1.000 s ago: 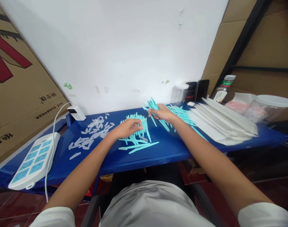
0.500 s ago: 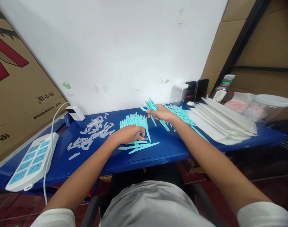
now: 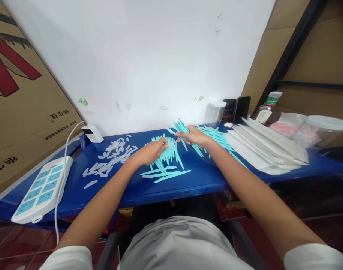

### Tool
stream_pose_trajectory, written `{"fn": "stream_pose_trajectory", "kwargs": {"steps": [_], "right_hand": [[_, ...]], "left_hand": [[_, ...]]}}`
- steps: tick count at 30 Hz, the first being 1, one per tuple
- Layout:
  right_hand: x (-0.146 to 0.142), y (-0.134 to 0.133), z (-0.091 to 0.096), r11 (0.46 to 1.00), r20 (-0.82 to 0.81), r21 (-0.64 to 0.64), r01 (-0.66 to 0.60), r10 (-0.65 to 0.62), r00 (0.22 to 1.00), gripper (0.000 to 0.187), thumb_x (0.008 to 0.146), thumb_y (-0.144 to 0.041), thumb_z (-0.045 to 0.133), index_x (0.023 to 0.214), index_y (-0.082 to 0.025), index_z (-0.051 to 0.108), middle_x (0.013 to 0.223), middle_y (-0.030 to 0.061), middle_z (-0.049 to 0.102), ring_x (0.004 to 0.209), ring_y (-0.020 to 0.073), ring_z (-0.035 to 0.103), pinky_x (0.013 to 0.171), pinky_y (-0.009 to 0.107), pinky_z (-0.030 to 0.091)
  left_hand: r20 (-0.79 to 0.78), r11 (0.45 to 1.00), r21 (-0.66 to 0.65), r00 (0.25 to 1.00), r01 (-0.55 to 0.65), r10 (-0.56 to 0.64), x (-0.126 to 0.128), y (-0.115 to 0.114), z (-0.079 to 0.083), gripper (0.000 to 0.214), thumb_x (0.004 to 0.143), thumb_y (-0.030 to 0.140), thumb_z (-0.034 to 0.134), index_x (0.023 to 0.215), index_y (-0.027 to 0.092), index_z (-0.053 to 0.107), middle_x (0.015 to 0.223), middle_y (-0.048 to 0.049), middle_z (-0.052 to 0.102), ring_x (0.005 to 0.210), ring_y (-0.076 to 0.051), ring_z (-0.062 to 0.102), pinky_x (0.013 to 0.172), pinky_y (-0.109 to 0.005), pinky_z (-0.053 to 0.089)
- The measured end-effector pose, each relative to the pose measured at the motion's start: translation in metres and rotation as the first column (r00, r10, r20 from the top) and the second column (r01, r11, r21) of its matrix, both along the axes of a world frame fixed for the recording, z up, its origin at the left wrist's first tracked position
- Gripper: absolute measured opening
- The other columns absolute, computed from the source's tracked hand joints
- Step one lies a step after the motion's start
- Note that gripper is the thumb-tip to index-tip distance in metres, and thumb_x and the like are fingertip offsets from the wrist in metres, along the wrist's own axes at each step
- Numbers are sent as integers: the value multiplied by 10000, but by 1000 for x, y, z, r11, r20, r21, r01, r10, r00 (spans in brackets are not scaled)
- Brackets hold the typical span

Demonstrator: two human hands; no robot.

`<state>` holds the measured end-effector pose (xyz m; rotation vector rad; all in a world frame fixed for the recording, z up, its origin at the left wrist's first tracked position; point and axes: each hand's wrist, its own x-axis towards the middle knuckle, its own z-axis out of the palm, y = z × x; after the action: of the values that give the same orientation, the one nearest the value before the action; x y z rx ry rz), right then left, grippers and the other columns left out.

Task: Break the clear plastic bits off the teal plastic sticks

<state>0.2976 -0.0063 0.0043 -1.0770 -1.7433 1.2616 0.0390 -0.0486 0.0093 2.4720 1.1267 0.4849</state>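
My right hand (image 3: 193, 135) is closed around a fanned bunch of slim turquoise sticks (image 3: 180, 126), shaped like eyebrow razors. Just left of it, my left hand (image 3: 156, 149) pinches a small pale, translucent sleeve-like piece (image 3: 171, 144) between thumb and fingers. Its far end points toward the bunch; I cannot tell whether they touch. Beneath the left hand lies a row of similar turquoise sticks (image 3: 169, 155), with a few loose ones (image 3: 172, 176) nearer the front edge. Another heap of turquoise sticks (image 3: 216, 137) lies behind my right forearm.
Loose translucent pieces (image 3: 109, 159) lie scattered at left on the blue table (image 3: 199, 183). A power strip (image 3: 43, 189) and a white charger (image 3: 92, 134) with a cable stand farther left. White packets (image 3: 268, 146), a lidded jar (image 3: 216, 112), a bottle (image 3: 268, 108) and phones (image 3: 242, 108) occupy the right.
My left hand has risen from the front of the row, away from my body, toward the right hand's bunch. The right hand stays nearly in place with its sticks.
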Motion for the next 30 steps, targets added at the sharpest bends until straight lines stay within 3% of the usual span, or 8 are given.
{"fn": "stream_pose_trajectory", "kwargs": {"steps": [3,6,12,18,22,27,30], "right_hand": [[0,-1,-1,995,46,-8,-101,102,994,470,849,-604,752,813,-150,639,676,45,670,436,65,411,381,218,278],[-1,-3,-2,983,80,-6,-183,183,980,496,878,-635,703,863,-140,682,766,71,713,440,60,408,398,216,312],[-1,-4,-1,961,51,-61,-271,274,960,438,917,-548,697,1010,-120,705,816,87,733,426,47,371,381,204,277],[0,-5,3,937,22,-155,-313,320,947,253,910,-369,685,925,-117,680,750,82,718,395,46,361,345,197,248],[-1,-6,4,926,-21,-189,-328,330,944,191,905,-323,664,894,-136,626,760,95,724,391,47,345,326,189,225],[0,-6,5,910,-31,-205,-359,361,932,239,932,-315,650,784,-164,538,683,72,687,387,41,343,323,176,226],[1,-7,5,905,-15,-210,-370,376,927,278,932,-339,666,762,-168,528,640,51,651,387,44,350,326,183,227]], "left_hand": [[44,988,67,990,-140,137,-18,15,6,276,1056,454,390,1037,216,527,700,-7,545,607,-193,488,599,-284,298],[47,971,136,980,-199,194,-30,26,5,246,1060,417,393,1007,212,518,750,-22,573,663,-201,528,628,-279,312],[-135,867,429,932,-251,337,-23,27,-2,293,1090,424,327,1198,211,497,840,-78,654,717,-240,637,625,-278,307],[-333,824,547,864,-150,378,-12,24,-6,401,1103,453,236,1273,199,496,904,-114,731,791,-259,718,663,-281,407],[-371,794,600,846,-97,383,-11,28,-10,386,1110,410,250,1301,188,501,958,-122,752,844,-265,740,667,-290,447],[-349,758,647,854,-78,386,-12,30,-12,380,1112,377,277,1304,172,533,992,-126,752,896,-245,739,674,-281,459],[-391,743,669,856,11,339,-12,29,-13,308,1092,263,349,1316,170,540,1079,-127,740,955,-241,725,665,-285,466]]}}
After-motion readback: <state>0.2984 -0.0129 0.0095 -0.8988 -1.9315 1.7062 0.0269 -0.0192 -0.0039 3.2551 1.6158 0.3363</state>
